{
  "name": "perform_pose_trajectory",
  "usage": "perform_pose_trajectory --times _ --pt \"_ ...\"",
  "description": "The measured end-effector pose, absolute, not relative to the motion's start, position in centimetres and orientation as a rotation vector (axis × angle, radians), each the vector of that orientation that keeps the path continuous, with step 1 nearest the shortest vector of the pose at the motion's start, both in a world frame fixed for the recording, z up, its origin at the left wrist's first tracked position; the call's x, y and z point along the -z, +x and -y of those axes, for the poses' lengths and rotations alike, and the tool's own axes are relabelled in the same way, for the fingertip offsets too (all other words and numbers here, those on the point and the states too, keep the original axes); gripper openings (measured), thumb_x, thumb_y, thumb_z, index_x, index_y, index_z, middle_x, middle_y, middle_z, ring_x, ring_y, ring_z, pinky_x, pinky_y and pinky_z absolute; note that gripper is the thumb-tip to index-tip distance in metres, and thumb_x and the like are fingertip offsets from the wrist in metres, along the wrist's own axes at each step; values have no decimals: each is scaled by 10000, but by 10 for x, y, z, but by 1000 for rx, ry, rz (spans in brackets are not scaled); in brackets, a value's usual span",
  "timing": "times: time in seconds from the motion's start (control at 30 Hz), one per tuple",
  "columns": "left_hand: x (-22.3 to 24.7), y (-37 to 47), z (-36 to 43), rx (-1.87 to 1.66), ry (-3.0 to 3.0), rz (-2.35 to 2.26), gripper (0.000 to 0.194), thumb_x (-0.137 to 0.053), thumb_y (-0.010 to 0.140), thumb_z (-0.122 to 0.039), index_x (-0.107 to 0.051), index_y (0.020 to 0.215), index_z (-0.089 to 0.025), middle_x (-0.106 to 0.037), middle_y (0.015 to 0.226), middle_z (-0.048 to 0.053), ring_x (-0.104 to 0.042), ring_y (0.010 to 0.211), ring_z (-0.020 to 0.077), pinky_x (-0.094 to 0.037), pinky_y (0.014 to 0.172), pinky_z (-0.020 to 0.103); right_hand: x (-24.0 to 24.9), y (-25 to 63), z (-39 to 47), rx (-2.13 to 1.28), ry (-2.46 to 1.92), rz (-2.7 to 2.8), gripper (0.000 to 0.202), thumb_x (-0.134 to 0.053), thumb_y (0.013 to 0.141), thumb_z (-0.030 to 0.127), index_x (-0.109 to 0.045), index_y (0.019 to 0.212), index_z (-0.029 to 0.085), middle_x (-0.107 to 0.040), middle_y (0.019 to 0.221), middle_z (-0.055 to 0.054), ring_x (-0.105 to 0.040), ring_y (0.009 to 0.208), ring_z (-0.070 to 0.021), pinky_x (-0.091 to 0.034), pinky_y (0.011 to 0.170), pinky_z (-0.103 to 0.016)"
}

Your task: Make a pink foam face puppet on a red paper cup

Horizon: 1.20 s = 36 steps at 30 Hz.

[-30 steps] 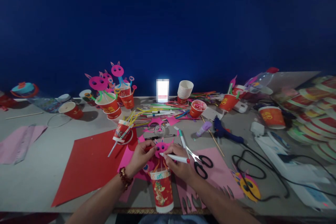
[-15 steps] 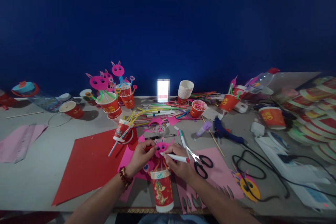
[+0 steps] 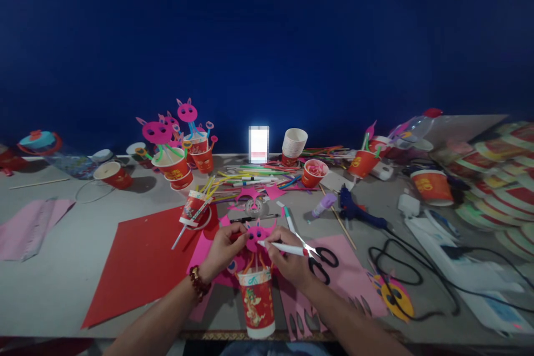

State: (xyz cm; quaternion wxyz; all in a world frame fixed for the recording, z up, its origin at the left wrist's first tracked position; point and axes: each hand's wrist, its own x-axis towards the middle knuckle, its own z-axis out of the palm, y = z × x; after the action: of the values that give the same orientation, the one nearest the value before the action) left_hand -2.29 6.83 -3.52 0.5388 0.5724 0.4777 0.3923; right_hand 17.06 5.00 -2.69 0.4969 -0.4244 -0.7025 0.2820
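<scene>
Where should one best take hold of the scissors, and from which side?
Probably by the scissors' black handles, coming from the right: their finger loops face that side, while the blades point away leftward, near the right hand and its white marker.

one head-worn camera looks forward and down over the grey table point(image 3: 45, 295).

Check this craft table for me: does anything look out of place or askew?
Yes, one thing: at the right, a black cord trails across the yellow paper face, partly covering it. That looks odd beside a finished-looking cutout. I see no clear spill.
</scene>
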Motion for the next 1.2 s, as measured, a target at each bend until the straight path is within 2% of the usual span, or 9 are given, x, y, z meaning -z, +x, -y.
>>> perform_pose_trajectory --times 0.17,0.4,0.93,1.2 --pt "37 -23 -68 -918 1347 -1129 390 -634 822 -529 -525 676 -184 -469 511 -61 -408 444 81 -305 449 186 28 168 -49 -668 -1012 1773 148 -556 840 168 -582 705 223 -592 644 6 -566 619 -169 -417 602 -287" --pt "41 -23 -68 -919 1346 -1123 359 -638 837 -489 -545 687 -175 -518 532 -45 -438 455 85 -313 460 187 30 165 -49 -666 -1013 1801 142 -561 853 180 -591 723 226 -595 634 11 -563 606 -167 -415 597 -284" --pt "41 -23 -68 -934 1346 -1117 345 -634 843 -470 -540 682 -180 -492 540 -54 -418 448 77 -306 451 183 25 167 -50 -663 -1037 1757 156 -548 876 212 -586 725 221 -588 647 4 -566 612 -167 -421 584 -281" --pt "37 -22 -68 -942 1350 -1123 351 -645 832 -463 -528 664 -179 -463 539 -63 -418 457 76 -312 458 181 25 169 -49 -646 -1046 1773 152 -546 831 165 -567 692 221 -586 642 5 -566 609 -168 -410 587 -279"
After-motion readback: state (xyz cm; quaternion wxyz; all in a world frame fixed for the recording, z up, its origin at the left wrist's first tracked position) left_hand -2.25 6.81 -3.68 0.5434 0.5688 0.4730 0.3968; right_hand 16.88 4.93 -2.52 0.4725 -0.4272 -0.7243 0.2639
